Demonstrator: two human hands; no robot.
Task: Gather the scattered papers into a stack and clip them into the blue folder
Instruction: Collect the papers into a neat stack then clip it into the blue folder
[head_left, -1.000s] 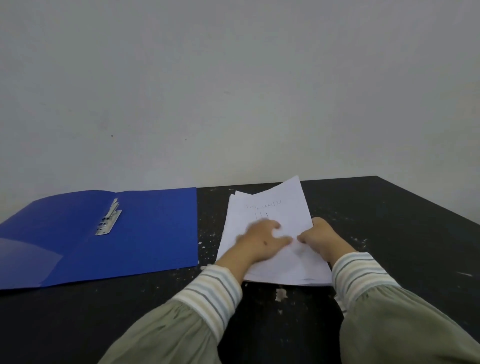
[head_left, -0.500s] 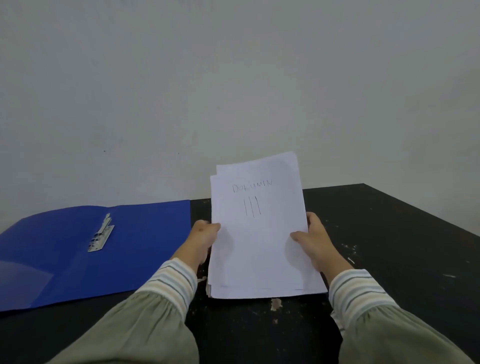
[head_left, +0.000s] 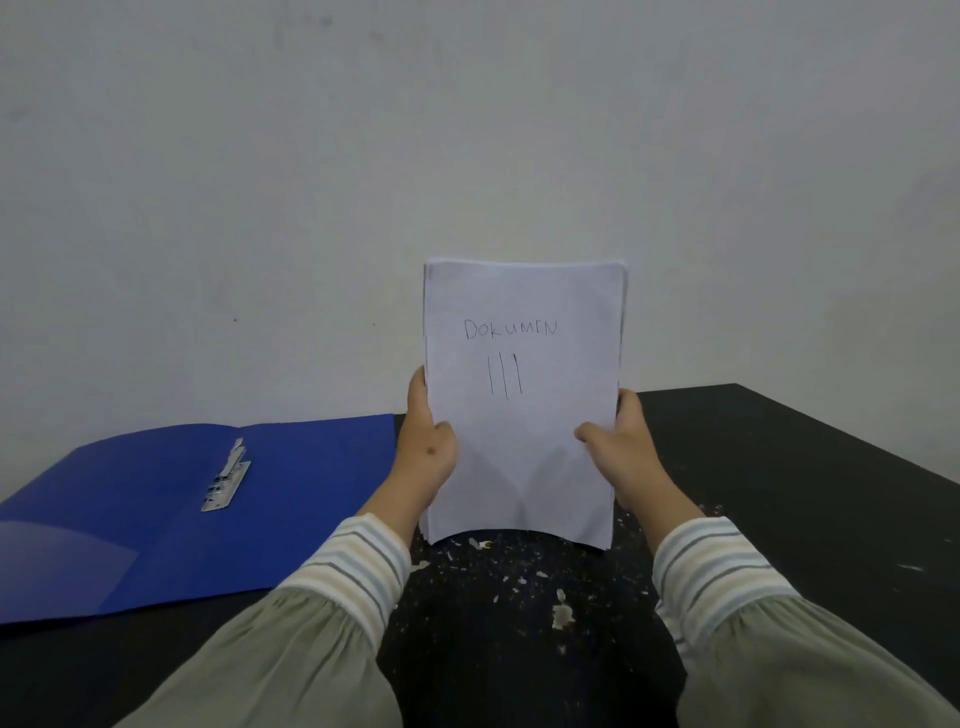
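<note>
Black counter (head_left: 779, 467), white wall behind; left hand (head_left: 428, 457) and right hand (head_left: 626, 452) grip paper stack (head_left: 522, 415) upright by its sides, likely squaring edges; blue folder (head_left: 130, 519) lies open far left, clip (head_left: 227, 480) exposed

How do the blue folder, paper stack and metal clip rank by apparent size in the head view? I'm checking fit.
1. blue folder, lying open
2. paper stack, held nearer the camera, so the gap to the folder is unsure
3. metal clip, clearly smallest
</note>
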